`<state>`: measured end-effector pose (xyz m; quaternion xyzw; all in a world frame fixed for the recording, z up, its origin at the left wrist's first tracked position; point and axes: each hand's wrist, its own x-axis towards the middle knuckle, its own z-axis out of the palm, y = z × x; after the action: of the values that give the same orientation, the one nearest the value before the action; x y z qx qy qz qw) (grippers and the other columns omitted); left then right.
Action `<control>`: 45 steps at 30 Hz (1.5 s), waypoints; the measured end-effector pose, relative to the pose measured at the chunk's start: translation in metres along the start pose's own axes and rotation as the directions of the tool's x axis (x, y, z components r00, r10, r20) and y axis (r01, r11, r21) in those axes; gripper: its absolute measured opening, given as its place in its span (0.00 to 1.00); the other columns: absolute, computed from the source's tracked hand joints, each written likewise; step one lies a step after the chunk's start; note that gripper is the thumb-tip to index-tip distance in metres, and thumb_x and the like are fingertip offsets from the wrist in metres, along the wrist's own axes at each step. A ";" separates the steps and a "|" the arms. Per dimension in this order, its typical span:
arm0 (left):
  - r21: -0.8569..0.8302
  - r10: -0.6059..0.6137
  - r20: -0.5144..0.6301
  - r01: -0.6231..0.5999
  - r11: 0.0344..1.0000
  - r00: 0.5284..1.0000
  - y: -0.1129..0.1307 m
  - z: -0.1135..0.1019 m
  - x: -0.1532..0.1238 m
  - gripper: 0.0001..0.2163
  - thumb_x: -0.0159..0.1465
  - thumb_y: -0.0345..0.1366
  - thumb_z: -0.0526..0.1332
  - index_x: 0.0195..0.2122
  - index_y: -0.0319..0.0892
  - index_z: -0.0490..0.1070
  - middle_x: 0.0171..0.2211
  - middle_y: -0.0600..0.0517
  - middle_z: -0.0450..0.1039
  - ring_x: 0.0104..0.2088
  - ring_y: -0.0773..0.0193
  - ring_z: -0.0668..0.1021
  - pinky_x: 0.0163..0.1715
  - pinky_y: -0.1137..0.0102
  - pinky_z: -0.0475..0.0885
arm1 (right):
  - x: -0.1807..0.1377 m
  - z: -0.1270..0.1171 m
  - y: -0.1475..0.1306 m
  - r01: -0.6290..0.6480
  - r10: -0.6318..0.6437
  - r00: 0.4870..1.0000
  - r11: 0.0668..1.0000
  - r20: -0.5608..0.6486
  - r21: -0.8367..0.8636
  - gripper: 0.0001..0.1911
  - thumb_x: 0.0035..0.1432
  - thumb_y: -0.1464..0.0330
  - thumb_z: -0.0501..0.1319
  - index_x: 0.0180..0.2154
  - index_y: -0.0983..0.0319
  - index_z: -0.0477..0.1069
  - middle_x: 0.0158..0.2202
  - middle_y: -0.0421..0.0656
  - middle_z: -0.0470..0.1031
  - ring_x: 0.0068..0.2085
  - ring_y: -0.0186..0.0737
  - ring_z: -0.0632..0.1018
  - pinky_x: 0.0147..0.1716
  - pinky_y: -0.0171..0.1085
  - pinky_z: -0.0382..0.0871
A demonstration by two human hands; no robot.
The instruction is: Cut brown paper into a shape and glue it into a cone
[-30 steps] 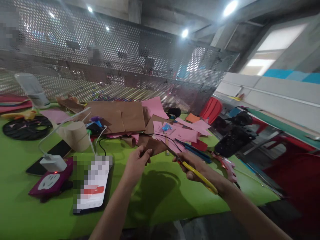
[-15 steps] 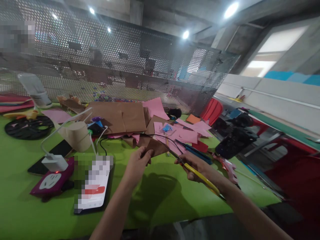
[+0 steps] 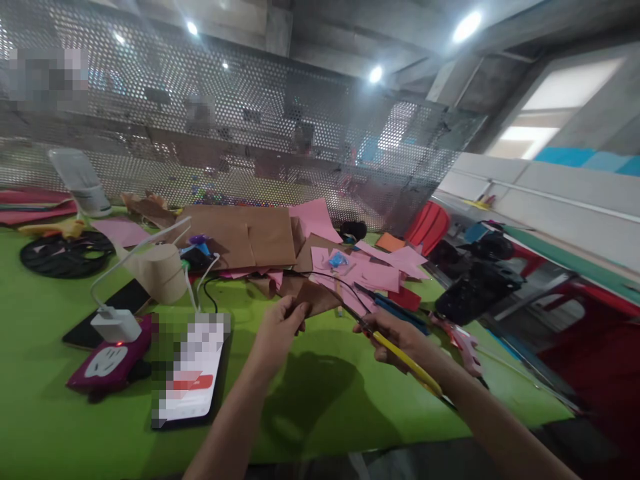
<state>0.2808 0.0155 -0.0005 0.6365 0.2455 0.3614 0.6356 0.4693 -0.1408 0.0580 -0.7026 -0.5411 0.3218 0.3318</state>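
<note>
My left hand (image 3: 285, 327) pinches a small piece of brown paper (image 3: 316, 300) between thumb and fingers, held just above the green table. In my right hand (image 3: 397, 340) is a pair of scissors (image 3: 407, 363) with a long yellow handle. Their dark blades point left toward the right edge of the brown paper; whether they touch it I cannot tell. Behind both hands lie pink paper scraps (image 3: 375, 275) and a large folded sheet of brown paper (image 3: 235, 237).
On the left of the green table (image 3: 45, 413) are a phone (image 3: 197, 383), a purple power strip (image 3: 107, 367) with a white charger (image 3: 116, 325), and a beige roll (image 3: 160, 273). Cables run across the middle. A blue-handled tool (image 3: 403, 313) lies right. A perforated metal screen (image 3: 240, 147) stands behind.
The whole view has shifted slightly, moving things a little right in the picture. Both hands keep their grips, and the brown paper piece has tilted a little.
</note>
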 end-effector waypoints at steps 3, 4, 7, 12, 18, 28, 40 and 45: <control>-0.005 -0.003 0.003 0.003 1.000 1.000 -0.001 0.000 0.000 0.13 0.62 0.44 0.58 0.25 0.42 0.64 0.19 0.58 0.62 0.22 0.69 0.64 0.23 0.74 0.57 | 0.003 -0.002 0.002 0.003 -0.003 1.000 1.000 0.003 -0.017 0.25 0.45 0.55 0.68 0.43 0.61 0.72 0.35 0.42 0.71 0.31 0.37 0.72 0.29 0.33 0.65; -0.010 -0.007 0.002 0.007 1.000 1.000 -0.001 0.000 0.000 0.13 0.62 0.44 0.58 0.25 0.42 0.64 0.19 0.58 0.62 0.22 0.69 0.64 0.23 0.74 0.57 | 0.003 -0.002 0.003 0.000 0.000 1.000 1.000 0.003 -0.017 0.24 0.45 0.55 0.69 0.42 0.61 0.72 0.35 0.42 0.71 0.32 0.38 0.72 0.29 0.33 0.66; -0.031 -0.011 0.005 0.012 0.999 1.000 0.000 0.001 0.000 0.13 0.62 0.44 0.58 0.25 0.42 0.64 0.18 0.58 0.61 0.21 0.70 0.63 0.23 0.74 0.56 | 0.003 -0.004 0.005 0.000 0.000 1.000 1.000 0.002 -0.017 0.24 0.44 0.57 0.69 0.41 0.61 0.72 0.35 0.43 0.72 0.34 0.40 0.74 0.31 0.35 0.67; -0.045 0.008 -0.021 -0.009 0.999 1.000 0.001 0.000 0.000 0.16 0.62 0.47 0.57 0.22 0.42 0.62 0.18 0.58 0.59 0.21 0.70 0.62 0.22 0.74 0.55 | -0.001 -0.005 0.005 -0.017 0.018 1.000 0.998 0.016 -0.058 0.26 0.45 0.54 0.68 0.43 0.61 0.72 0.36 0.44 0.73 0.36 0.43 0.75 0.34 0.37 0.69; -0.039 0.006 -0.011 -0.006 0.999 1.000 0.000 -0.001 0.002 0.16 0.62 0.46 0.59 0.22 0.42 0.61 0.18 0.59 0.57 0.21 0.70 0.60 0.22 0.73 0.53 | -0.008 -0.007 -0.007 0.057 -0.049 0.998 0.986 0.050 -0.157 0.31 0.50 0.46 0.63 0.48 0.59 0.69 0.41 0.46 0.73 0.39 0.46 0.75 0.37 0.40 0.69; -0.002 -0.015 0.018 0.015 1.000 1.000 0.005 0.002 0.000 0.14 0.61 0.44 0.58 0.24 0.42 0.64 0.18 0.59 0.57 0.21 0.69 0.60 0.22 0.73 0.53 | -0.010 -0.006 -0.024 0.169 -0.135 0.982 0.940 0.129 -0.296 0.33 0.57 0.41 0.53 0.51 0.58 0.66 0.42 0.46 0.70 0.42 0.48 0.72 0.43 0.43 0.66; -0.016 -0.011 0.027 0.011 1.000 1.000 0.002 0.002 0.000 0.14 0.61 0.45 0.58 0.23 0.42 0.63 0.19 0.59 0.56 0.22 0.69 0.60 0.23 0.73 0.52 | 0.003 -0.003 0.021 0.103 -0.093 0.993 0.980 0.067 -0.170 0.27 0.53 0.46 0.61 0.47 0.57 0.69 0.28 0.39 0.66 0.24 0.35 0.67 0.25 0.34 0.63; -0.021 -0.004 0.037 0.005 1.000 0.999 0.001 0.001 0.000 0.14 0.61 0.46 0.58 0.24 0.41 0.65 0.19 0.59 0.56 0.22 0.69 0.60 0.23 0.73 0.53 | 0.003 -0.005 0.018 0.111 -0.103 0.993 0.978 0.054 -0.177 0.28 0.51 0.44 0.62 0.44 0.58 0.70 0.31 0.40 0.69 0.26 0.36 0.70 0.26 0.35 0.64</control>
<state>0.2817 0.0144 0.0005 0.6357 0.2314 0.3508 0.6476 0.4833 -0.1420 0.0462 -0.6922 -0.6122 0.2687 0.2719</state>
